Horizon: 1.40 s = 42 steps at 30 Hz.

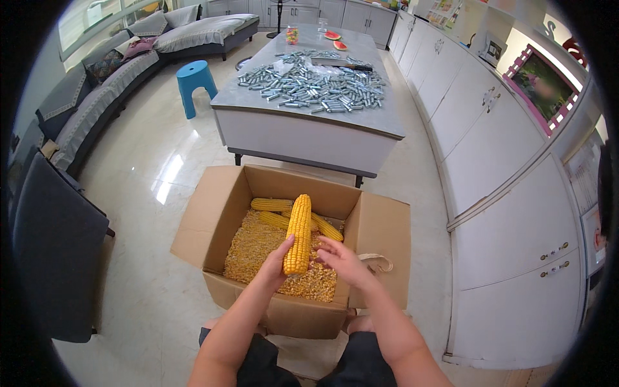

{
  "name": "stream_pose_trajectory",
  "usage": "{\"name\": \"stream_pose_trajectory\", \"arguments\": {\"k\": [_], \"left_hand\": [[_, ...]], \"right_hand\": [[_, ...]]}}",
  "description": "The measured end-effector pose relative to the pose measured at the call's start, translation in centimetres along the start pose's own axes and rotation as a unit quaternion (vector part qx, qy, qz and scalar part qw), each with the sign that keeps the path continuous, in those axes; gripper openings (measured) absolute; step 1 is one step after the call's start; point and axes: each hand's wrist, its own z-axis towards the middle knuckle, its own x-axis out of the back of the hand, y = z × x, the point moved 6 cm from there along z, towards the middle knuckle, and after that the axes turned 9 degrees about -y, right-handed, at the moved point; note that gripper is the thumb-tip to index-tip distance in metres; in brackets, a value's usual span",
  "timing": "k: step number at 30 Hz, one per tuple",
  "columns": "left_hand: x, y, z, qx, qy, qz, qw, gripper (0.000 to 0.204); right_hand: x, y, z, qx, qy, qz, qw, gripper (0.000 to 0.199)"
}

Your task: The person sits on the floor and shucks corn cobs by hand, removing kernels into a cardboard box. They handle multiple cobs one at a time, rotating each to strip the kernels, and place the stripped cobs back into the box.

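Observation:
A yellow ear of corn (298, 235) stands nearly upright over the box, held around its lower part by my left hand (278, 261). My right hand (336, 257) is just to the right of the ear, fingers apart and with nothing in them. Below both hands is an open cardboard box (303, 317) with a thick layer of loose corn kernels (248, 248). Several more ears of corn (271, 204) lie on the kernels toward the far side, partly hidden behind the held ear.
Beyond the box stands a grey-topped table (258, 106) bearing many metal bolts (322, 84), a knife (356, 66) and watermelon slices (333, 35). A blue stool (196, 85) and a dark chair (58, 238) are at left. White cabinets (496, 168) line the right. The box flaps (385, 232) spread outward.

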Motion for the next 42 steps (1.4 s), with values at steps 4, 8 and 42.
{"name": "stream_pose_trajectory", "arguments": {"k": [4,8,42], "left_hand": [[0.5,0.7,-0.2,0.006,0.032,0.02,0.999,0.044],[0.6,1.7,-0.8,-0.001,0.041,0.202,0.979,0.048],[-4.2,6.6,-2.5,-0.334,0.024,0.282,0.899,0.052]], "right_hand": [[-2.4,0.0,1.1,-0.028,-0.032,0.009,0.999,0.055],[-1.5,-0.6,2.5,0.064,0.055,-0.021,0.996,0.057],[-3.4,2.0,3.8,-0.131,-0.098,0.501,0.85,0.043]]}}
